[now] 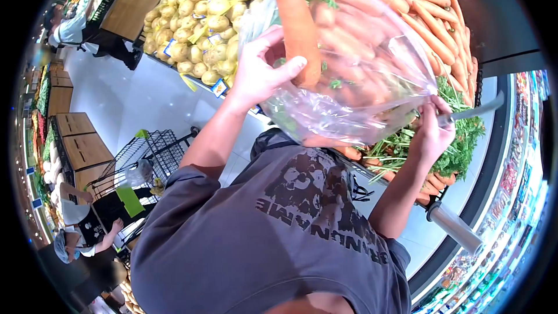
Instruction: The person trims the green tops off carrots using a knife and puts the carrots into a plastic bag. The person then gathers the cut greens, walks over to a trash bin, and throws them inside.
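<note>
**Carrot (pixel 297 23) up in the left hand (pixel 260 72), clear bag (pixel 372 107) spread beside it!**

And there it is, one big carrot, off the pile and upright in the picture, its lower end down by the thumb, most of its length rising past the hand. The left hand is partly closed, thumb laid across that lower end, fingers curled in behind; the hold is at the base, not the middle.

How far along? The carrot is picked up and the bag is spread out, but this carrot looks to be in front of the plastic, not inside. Orange shapes show through the film; with the glare and folds, they may be carrots in the bag or simply the heap behind it, so no count from here.

Over to the right hand (pixel 433 131): fingertips drawn together, pinching the bag's gathered edge, and the film stretches across between the two hands.

Further out, the carrot pile (pixel 436 20) sits behind and beyond the bag, leafy greens (pixel 462 151) lie near the right hand, and bagged potatoes (pixel 180 35) fill the display left of the carrot.
</note>
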{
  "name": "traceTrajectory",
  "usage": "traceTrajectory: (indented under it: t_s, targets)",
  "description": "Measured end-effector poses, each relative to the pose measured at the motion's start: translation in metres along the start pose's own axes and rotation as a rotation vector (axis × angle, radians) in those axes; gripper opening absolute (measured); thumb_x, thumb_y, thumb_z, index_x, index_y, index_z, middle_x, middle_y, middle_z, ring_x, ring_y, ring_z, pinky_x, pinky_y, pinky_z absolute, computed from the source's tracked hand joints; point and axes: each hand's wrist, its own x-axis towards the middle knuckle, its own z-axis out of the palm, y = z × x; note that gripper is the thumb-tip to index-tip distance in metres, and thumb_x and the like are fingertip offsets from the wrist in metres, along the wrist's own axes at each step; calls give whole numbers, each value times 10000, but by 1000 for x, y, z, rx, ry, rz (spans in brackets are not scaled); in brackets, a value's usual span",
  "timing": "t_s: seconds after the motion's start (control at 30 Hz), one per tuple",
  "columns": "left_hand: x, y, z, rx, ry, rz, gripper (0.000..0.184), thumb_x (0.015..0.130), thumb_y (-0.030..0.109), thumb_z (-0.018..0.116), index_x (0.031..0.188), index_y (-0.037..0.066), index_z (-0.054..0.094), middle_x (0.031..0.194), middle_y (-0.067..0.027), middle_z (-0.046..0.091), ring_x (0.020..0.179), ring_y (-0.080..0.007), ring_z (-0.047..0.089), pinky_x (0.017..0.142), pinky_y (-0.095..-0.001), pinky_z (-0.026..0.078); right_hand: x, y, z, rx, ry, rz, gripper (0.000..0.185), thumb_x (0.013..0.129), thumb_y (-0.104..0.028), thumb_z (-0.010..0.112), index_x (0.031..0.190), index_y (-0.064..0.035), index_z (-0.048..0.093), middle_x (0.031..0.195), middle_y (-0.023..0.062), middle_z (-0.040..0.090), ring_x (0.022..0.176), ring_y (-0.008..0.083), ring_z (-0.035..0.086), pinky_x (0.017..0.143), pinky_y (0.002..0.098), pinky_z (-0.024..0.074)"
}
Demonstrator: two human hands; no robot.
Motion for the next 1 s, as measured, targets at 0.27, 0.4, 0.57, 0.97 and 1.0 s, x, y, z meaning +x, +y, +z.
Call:
traceTrajectory:
  t_s: [0.27, 0.4, 0.57, 0.97, 1.0]
  targets:
    - [10, -12, 41, -599, 99, -179, 349, 1000, 157, 648, 1306, 0, 587, 1180, -70, 679, 1038, -148, 669, 962, -346, 535, 7, 13, -25, -667, 14, -358, 173, 917, -33, 704, 1077, -84, 747, 1107, 55, 595, 718, 65, 561, 577, 198, 421]
    - [32, 19, 51, -752, 152, -243, 271, 1045, 326, 580, 1167, 85, 593, 903, 21, 631, 955, -120, 641, 955, -377, 544, -15, 4, -2, -301, -30, -138, 197, 930, -42, 704, 1124, -75, 719, 1033, 35, 617, 703, 56, 564, 576, 188, 428]
    - [57, 63, 60, -1142, -128, -183, 500, 1051, 465, 495, 1324, 48, 536, 1229, -119, 648, 1169, -257, 647, 1040, -459, 548, -25, -34, 22, 217, -352, 40, 342, 921, -56, 703, 1257, -22, 652, 1092, 84, 687, 623, 45, 579, 547, 199, 486]
    - [73, 39, 112, -654, -287, -356, 408, 1103, 329, 422, 1350, 13, 496, 1310, -125, 629, 1159, -250, 652, 949, -415, 579, 14, -90, -3, -219, -344, -68, 176, 954, -159, 730, 1056, -15, 730, 715, -39, 640, 574, 24, 468, 506, 220, 361]
    - [69, 26, 110, -654, -300, -365, 408, 1103, 329, 422, 1350, 13, 496, 1310, -125, 629, 1159, -250, 652, 949, -415, 579, 20, -97, -10, -335, -352, -68, 180, 964, -174, 720, 1040, -11, 726, 690, -51, 606, 576, 35, 449, 510, 236, 355]
